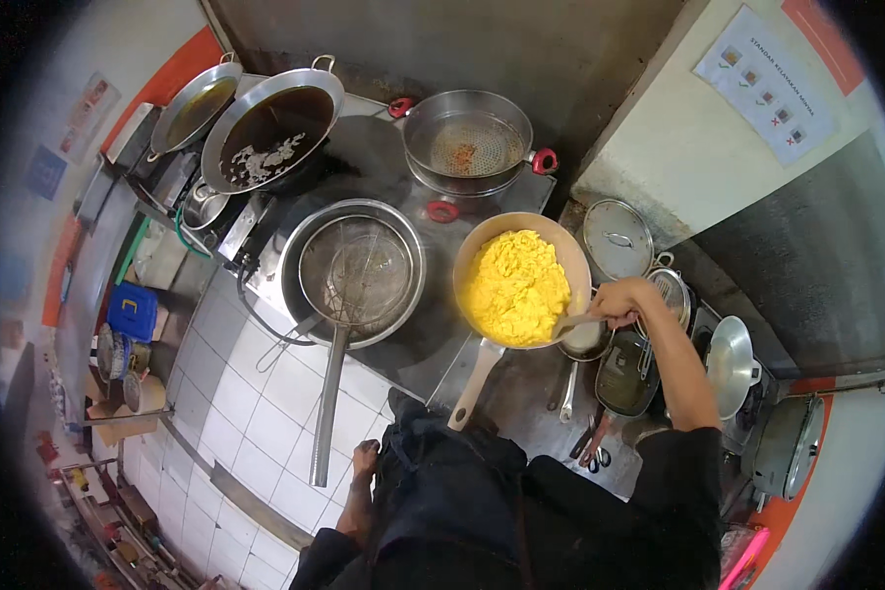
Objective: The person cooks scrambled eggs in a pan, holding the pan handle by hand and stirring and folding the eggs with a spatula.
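R hand (619,303) fingers curled tight round a spatula (578,323), blade at the edge of the yellow scrambled egg (514,285) in the beige pan (482,251) on the stove. L hand (365,459) hangs down by the hip, loosely curled, holding nothing. Strainer (356,270) in steel pot just left of pan.

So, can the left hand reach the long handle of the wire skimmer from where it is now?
Probably yes. The left hand rests on the tiled counter edge, empty, and the end of the skimmer handle lies just beside it with nothing between them.
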